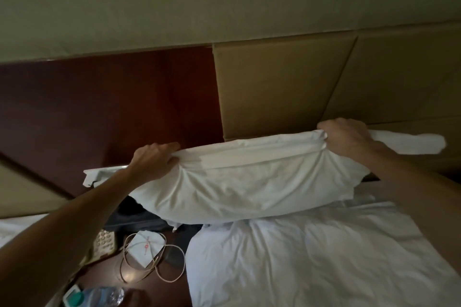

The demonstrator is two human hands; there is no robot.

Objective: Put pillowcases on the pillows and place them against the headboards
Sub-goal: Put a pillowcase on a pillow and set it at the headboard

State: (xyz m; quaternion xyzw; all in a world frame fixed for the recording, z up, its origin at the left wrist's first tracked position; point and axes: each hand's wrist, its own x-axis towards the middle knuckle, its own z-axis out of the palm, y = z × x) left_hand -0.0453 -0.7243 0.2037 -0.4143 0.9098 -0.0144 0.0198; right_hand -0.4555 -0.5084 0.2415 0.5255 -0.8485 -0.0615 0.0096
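White pillow [237,182] above nightstand [109,266]: phone [106,242], cord [156,262], bottle [104,295].

Nightstand [111,270]: keypad phone [106,242], looped cord [124,254], white mask perhaps [147,249], water bottle [102,296] at near edge.

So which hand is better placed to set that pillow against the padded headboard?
Probably the right hand: it grips the pillow just before the tan headboard; the left hand holds the end by the dark wood panel.

My feed is dim and soft, with a greenish cast. The white bedding [324,257] reads brightest; light comes perhaps from above. The headboard [274,87] edge bows toward the corners, and the bottle [102,296] blurs.
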